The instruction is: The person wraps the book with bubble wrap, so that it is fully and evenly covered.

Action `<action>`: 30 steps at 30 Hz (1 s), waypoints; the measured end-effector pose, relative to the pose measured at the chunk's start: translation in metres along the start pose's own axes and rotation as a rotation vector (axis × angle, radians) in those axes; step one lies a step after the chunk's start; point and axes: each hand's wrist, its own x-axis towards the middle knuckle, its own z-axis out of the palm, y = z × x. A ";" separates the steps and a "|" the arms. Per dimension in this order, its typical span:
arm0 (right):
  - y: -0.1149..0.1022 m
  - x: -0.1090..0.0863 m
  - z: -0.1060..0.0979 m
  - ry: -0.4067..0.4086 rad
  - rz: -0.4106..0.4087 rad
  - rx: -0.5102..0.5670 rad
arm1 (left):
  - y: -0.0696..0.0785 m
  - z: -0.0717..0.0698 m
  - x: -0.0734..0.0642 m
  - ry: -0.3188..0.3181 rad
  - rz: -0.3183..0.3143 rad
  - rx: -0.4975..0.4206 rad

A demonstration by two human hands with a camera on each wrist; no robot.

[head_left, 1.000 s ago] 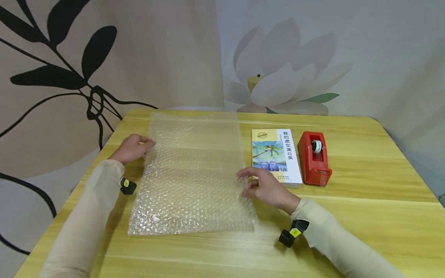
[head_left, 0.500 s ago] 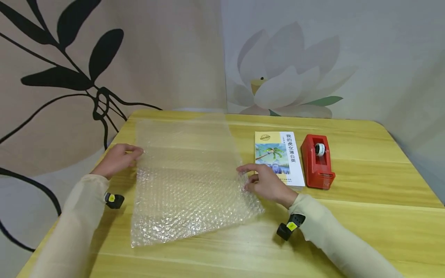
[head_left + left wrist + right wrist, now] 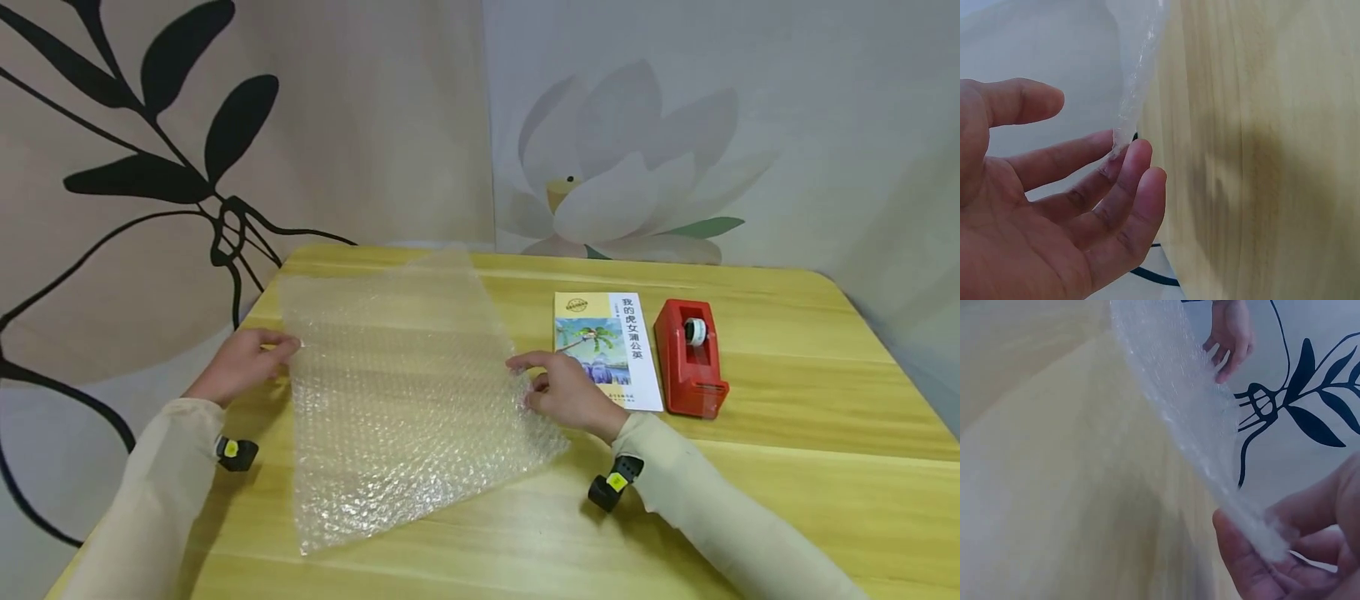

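Note:
A clear sheet of bubble wrap spans the space between my hands, its near corner toward the table's front. My right hand pinches its right edge, and in the right wrist view the edge runs between the fingers. At the opposite edge, my left hand touches the sheet with loosely bent fingers. The left wrist view shows the wrap's edge against those fingertips, with the thumb held apart. Just beyond my right hand lies a book with a palm-tree cover, partly hidden by that hand.
Right of the book stands a red tape dispenser with a white-cored roll. Everything is on a light wooden table. A curtain with plant and flower prints hangs behind the far edge.
My left hand has moved left and nearer, and the bubble wrap has shifted and turned with it, its near-left corner coming closer. My right hand stays at the right edge.

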 end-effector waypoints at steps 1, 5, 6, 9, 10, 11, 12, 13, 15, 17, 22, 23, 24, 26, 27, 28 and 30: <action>-0.001 0.001 0.000 0.002 -0.003 -0.008 | 0.000 0.000 -0.001 -0.001 0.000 0.003; -0.002 0.007 -0.003 0.004 -0.017 -0.034 | 0.000 0.001 -0.003 0.004 0.004 0.022; -0.003 0.009 -0.004 0.002 -0.017 -0.037 | 0.000 0.001 -0.003 0.006 0.005 0.028; -0.003 0.012 -0.005 -0.004 -0.009 -0.053 | 0.000 -0.001 -0.003 0.009 0.011 0.059; -0.002 0.012 -0.006 -0.003 -0.008 -0.065 | -0.001 -0.002 -0.003 0.008 0.011 0.070; -0.002 0.013 -0.006 -0.005 -0.008 -0.074 | -0.001 -0.002 -0.003 0.005 0.012 0.080; -0.002 0.013 -0.007 -0.003 -0.007 -0.080 | -0.001 -0.003 -0.002 0.004 0.011 0.089; -0.002 0.014 -0.007 -0.002 -0.009 -0.086 | -0.001 -0.003 -0.002 0.004 0.011 0.098; -0.003 0.015 -0.008 0.002 -0.017 -0.097 | -0.002 -0.003 -0.002 0.006 0.009 0.113; -0.004 0.016 -0.008 0.002 -0.021 -0.101 | -0.002 -0.004 -0.003 0.008 0.008 0.125; -0.006 0.020 -0.011 0.002 -0.029 -0.122 | -0.003 -0.010 -0.003 0.004 -0.002 0.151; -0.006 0.021 -0.012 0.005 -0.031 -0.124 | -0.003 -0.011 -0.003 0.003 -0.002 0.154; -0.006 0.022 -0.012 0.005 -0.030 -0.123 | -0.004 -0.012 -0.003 0.002 -0.003 0.156; -0.005 0.022 -0.011 0.003 -0.023 -0.121 | -0.005 -0.013 -0.004 0.001 -0.007 0.159; -0.005 0.022 -0.011 -0.001 -0.020 -0.120 | -0.006 -0.013 -0.005 -0.003 -0.006 0.161; -0.005 0.022 -0.010 -0.004 -0.020 -0.122 | -0.006 -0.012 -0.005 -0.009 -0.006 0.163; -0.004 0.021 -0.010 -0.010 -0.021 -0.125 | -0.007 -0.010 -0.006 -0.010 0.002 0.175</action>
